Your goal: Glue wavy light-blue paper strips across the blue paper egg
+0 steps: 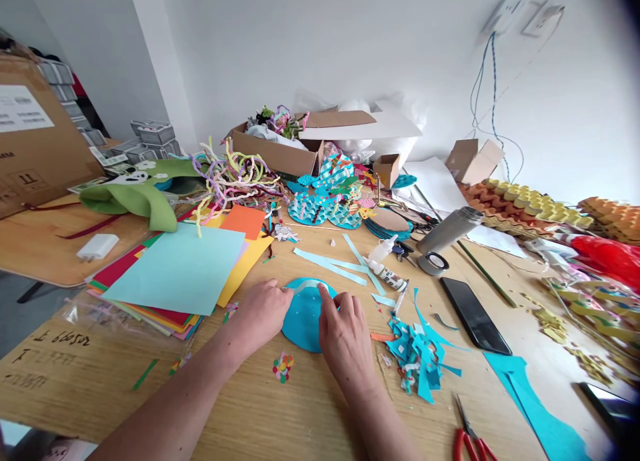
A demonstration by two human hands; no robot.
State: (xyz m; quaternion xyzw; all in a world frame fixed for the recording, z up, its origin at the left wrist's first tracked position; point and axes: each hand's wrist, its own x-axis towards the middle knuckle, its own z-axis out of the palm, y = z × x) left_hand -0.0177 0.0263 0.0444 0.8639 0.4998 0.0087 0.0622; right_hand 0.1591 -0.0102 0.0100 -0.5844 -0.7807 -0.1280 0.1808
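A blue paper disc (303, 324) with small pale dots lies flat on the table between my hands. Across its upper part runs a narrow light-blue paper strip (306, 285), curved slightly upward. My left hand (265, 308) is closed at the disc's left edge, pinching one end of the strip. At the other end, my right hand (345, 321) has its index fingertip on the strip while the other fingers curl in; its thumb is mostly hidden. Small coloured paper dots (283, 367) lie in a pile just below the disc.
Coloured paper sheets (180, 268) are stacked at left. Light-blue strips (333, 266) and glue bottles (384, 271) lie beyond the disc. Blue scraps (417, 354), a phone (475, 314), red-handled scissors (470, 434) and a grey flask (450, 229) are on the right. Pipe cleaners (235, 178) pile up behind.
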